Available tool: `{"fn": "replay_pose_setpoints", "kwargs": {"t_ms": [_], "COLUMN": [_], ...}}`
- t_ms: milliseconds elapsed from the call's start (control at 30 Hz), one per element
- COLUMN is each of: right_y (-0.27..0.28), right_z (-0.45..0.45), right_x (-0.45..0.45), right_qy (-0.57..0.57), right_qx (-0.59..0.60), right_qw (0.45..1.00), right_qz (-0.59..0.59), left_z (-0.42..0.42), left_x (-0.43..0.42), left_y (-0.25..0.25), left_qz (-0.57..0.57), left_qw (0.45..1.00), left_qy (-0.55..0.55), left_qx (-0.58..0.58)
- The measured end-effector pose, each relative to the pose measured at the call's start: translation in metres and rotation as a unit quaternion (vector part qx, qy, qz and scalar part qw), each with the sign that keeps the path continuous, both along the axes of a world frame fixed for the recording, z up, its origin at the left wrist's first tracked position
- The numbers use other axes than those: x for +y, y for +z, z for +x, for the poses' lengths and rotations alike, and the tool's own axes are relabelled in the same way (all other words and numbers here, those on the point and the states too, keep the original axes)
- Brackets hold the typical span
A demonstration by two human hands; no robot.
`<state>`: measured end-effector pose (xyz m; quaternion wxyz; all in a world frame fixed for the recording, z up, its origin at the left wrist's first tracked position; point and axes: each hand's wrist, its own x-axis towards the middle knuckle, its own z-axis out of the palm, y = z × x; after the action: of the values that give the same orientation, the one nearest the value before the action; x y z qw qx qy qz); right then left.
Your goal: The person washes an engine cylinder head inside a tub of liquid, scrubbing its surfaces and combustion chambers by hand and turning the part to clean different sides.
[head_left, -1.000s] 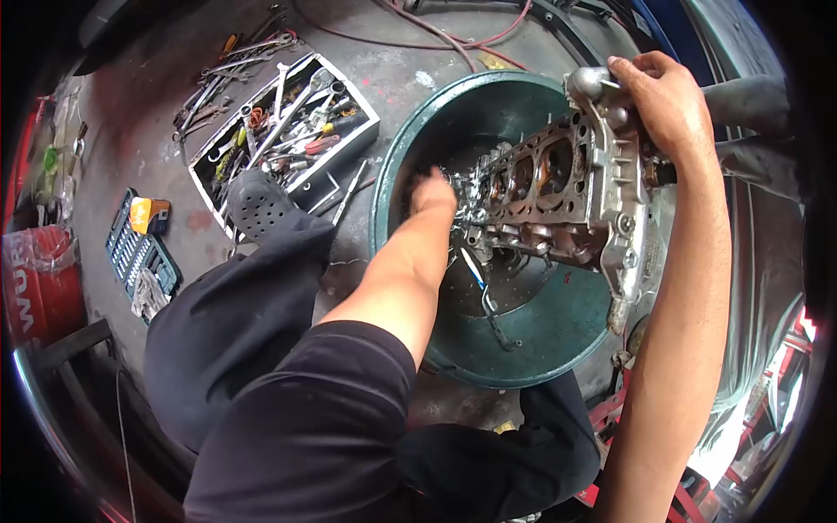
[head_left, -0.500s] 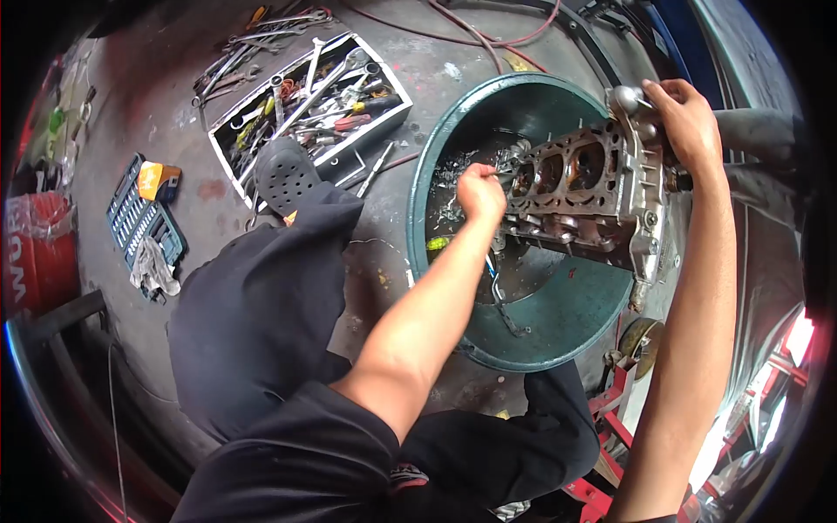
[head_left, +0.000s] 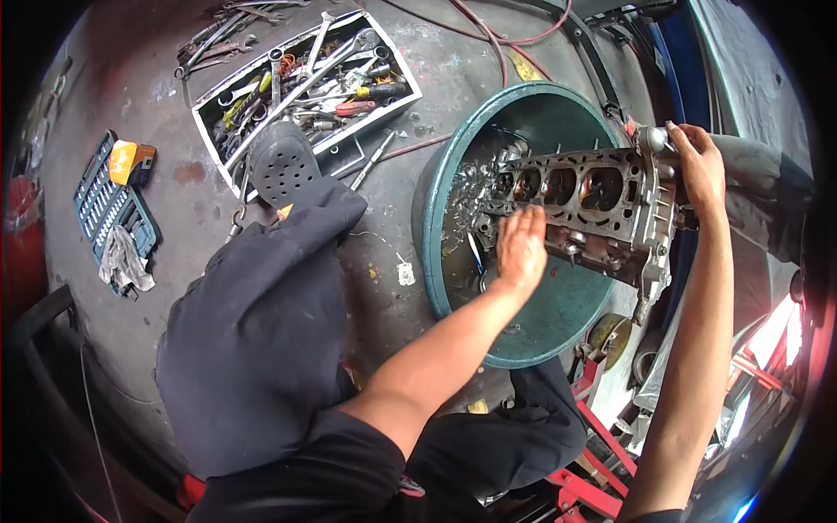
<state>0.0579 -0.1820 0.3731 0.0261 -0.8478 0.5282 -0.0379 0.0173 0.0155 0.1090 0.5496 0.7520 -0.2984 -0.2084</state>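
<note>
An engine block (head_left: 571, 209) with a row of open cylinder bores lies tilted over a large green tub (head_left: 429, 253). Its narrow far end reaches down inside the tub. My right hand (head_left: 700, 170) grips the rounded metal fitting at the block's near right end, with the thumb on top. Along the block's lower long edge, my left hand (head_left: 521, 248) has its fingers stretched out close together, at or touching the metal. I make out nothing in it, though its palm side is hidden. Dark liquid and loose metal parts (head_left: 471, 196) sit in the tub.
A white-edged toolbox (head_left: 305, 100) full of wrenches and screwdrivers stands near my shoe (head_left: 286, 161). A socket set (head_left: 113, 200) with a grey rag (head_left: 126, 259) lies at left. Red hoses (head_left: 493, 39) cross the floor, and a red metal frame (head_left: 602, 427) is at lower right.
My left hand has come away from the block's far end to its lower edge, going from closed fingers to straight ones. My right hand keeps its hold. The whole view has shifted slightly.
</note>
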Motion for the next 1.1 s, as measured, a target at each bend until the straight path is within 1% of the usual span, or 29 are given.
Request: {"fn": "replay_pose_setpoints", "kwargs": {"t_ms": [33,100,133,167,200,233,300,367,433,467,500,567,600,633,700,733,767,800,833,867,900,967,1000,1033,1100], "right_y": [0.000,0.004,0.004,0.003,-0.001,0.001,-0.002,-0.001,0.001,-0.004,-0.001,-0.001,-0.001,-0.001,0.000,-0.003,-0.006,-0.004,-0.004,-0.003,-0.002,-0.002,0.000,0.002,0.000], "right_z": [0.001,0.004,0.007,0.007,0.003,-0.001,-0.007,-0.002,0.000,-0.008,-0.005,-0.005,-0.005,-0.003,0.000,-0.006,-0.011,-0.011,-0.009,-0.008,-0.004,-0.001,0.001,0.000,-0.003], "right_x": [0.000,0.004,0.005,0.006,0.000,-0.004,-0.011,-0.007,-0.003,-0.012,-0.005,-0.005,-0.007,-0.007,-0.001,-0.002,-0.005,-0.011,-0.008,-0.006,-0.006,-0.001,0.003,0.004,0.001], "right_qy": [0.000,0.005,0.001,-0.008,0.003,0.012,0.009,0.009,-0.005,0.002,0.004,0.011,0.007,0.002,-0.006,-0.012,-0.001,0.016,0.022,0.008,-0.002,-0.020,-0.034,-0.049,-0.038], "right_qx": [0.003,0.007,0.015,0.021,-0.020,-0.001,0.008,0.009,0.006,-0.013,-0.009,-0.006,0.002,0.004,-0.007,-0.003,-0.017,-0.034,-0.026,-0.018,-0.014,-0.015,-0.010,-0.003,-0.010], "right_qw": [1.000,1.000,1.000,1.000,1.000,1.000,1.000,1.000,1.000,1.000,1.000,1.000,1.000,1.000,1.000,1.000,1.000,0.999,0.999,1.000,1.000,1.000,0.999,0.999,0.999], "right_qz": [0.001,0.000,-0.005,-0.010,0.018,0.005,-0.003,-0.010,0.001,-0.004,0.004,-0.003,-0.010,-0.010,-0.001,-0.001,0.007,0.009,-0.002,-0.009,-0.014,-0.011,-0.012,-0.013,-0.001], "left_z": [0.008,0.016,0.009,0.001,0.001,0.003,0.015,0.031,0.014,0.009,0.003,0.011,0.015,0.015,0.011,0.009,0.003,0.000,0.010,0.014,0.013,0.011,0.017,0.014,0.016], "left_x": [-0.001,-0.008,-0.007,-0.002,0.006,0.009,-0.005,0.003,0.009,0.013,0.008,-0.004,-0.005,0.001,0.017,0.018,0.015,0.010,0.007,0.006,0.007,0.015,0.020,0.019,0.014], "left_y": [-0.004,-0.002,0.006,0.013,0.027,0.019,0.001,0.034,0.052,0.055,0.038,0.008,0.011,0.035,0.072,0.078,0.066,0.047,0.039,0.034,0.044,0.075,0.095,0.091,0.072], "left_qz": [0.056,0.104,0.014,-0.001,-0.016,-0.014,0.113,0.052,-0.042,-0.052,-0.049,0.087,0.084,0.038,-0.065,-0.058,-0.065,-0.004,0.054,0.058,0.052,-0.086,-0.108,-0.126,-0.056], "left_qw": [0.997,0.988,0.992,0.996,0.998,0.997,0.986,0.975,0.997,0.997,0.999,0.992,0.992,0.984,0.996,0.996,0.997,1.000,0.998,0.996,0.996,0.996,0.993,0.992,0.998], "left_qy": [-0.030,-0.081,-0.046,-0.048,-0.047,-0.054,-0.056,-0.057,-0.047,-0.031,-0.002,-0.053,-0.075,-0.026,-0.056,-0.063,-0.032,-0.026,-0.019,-0.054,-0.052,-0.030,-0.050,-0.025,-0.016], "left_qx": [0.045,0.079,0.118,0.081,0.044,0.047,0.106,0.209,0.044,0.040,-0.015,0.073,0.060,0.175,0.032,0.024,-0.007,-0.001,0.002,0.046,0.044,0.001,0.011,-0.011,-0.021]}}
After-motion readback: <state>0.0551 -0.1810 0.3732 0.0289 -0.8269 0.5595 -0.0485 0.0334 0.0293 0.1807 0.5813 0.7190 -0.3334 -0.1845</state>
